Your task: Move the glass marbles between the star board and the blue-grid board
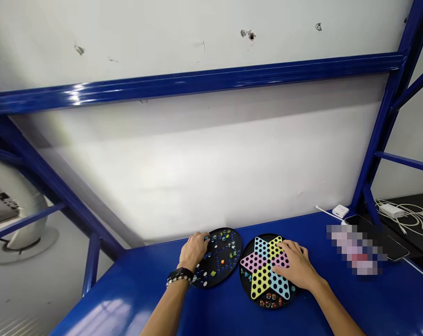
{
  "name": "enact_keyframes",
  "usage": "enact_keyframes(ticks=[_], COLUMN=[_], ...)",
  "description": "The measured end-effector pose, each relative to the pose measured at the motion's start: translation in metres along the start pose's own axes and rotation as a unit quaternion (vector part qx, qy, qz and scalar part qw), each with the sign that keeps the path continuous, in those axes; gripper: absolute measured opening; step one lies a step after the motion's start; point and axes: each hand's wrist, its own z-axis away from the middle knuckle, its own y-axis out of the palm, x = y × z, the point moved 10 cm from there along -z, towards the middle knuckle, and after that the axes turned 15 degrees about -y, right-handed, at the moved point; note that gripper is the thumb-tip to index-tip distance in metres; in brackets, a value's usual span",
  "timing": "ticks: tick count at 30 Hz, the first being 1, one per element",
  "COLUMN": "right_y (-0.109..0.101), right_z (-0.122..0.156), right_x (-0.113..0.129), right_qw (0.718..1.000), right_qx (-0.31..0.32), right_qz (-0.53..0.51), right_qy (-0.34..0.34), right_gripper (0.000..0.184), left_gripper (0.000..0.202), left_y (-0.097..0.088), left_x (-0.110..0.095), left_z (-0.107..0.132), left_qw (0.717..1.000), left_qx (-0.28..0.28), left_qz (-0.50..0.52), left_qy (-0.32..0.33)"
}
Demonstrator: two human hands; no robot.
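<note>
On the left is a round black tray (216,278) with several small glossy marbles, a small orange cube (223,262) and ring-shaped hollows. My left hand (193,252) is over its upper left edge, fingers curled together around a blue-green marble (207,237), which shows in part at the fingertips. To the right lies a round Chinese checkers board (263,280) with a yellow, pink and light-blue star full of holes. My right hand (297,266) rests on its right side, fingers spread, hiding some of the star. Red-and-white marbles (272,301) sit along the board's near rim.
Both boards lie on a blue table (211,312) against a white wall (211,163). Blue metal frame bars (197,81) run around it. A phone (395,245), a blurred-out item (360,252), a white charger (340,211) and cables (407,217) are at the right.
</note>
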Motion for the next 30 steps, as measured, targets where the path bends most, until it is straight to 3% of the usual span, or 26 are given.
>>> enact_keyframes(ticks=[19, 26, 30], right_y=[0.003, 0.002, 0.000], right_z=[-0.002, -0.001, 0.000], right_x=[-0.005, -0.003, -0.001], right_qw=[1.000, 1.000, 1.000], right_qx=[-0.005, -0.002, -0.004], right_qz=[0.018, 0.011, 0.003], right_qy=[-0.008, -0.004, -0.002], right_gripper=[0.062, 0.064, 0.063], left_gripper=[0.038, 0.043, 0.047], left_y=[0.007, -0.006, -0.010], left_x=[0.016, 0.036, 0.035], left_z=[0.005, 0.002, -0.006], left_qw=[0.998, 0.996, 0.996], left_qx=[0.043, 0.010, -0.002], left_qz=[0.045, 0.079, 0.077], left_qy=[-0.010, -0.046, -0.053])
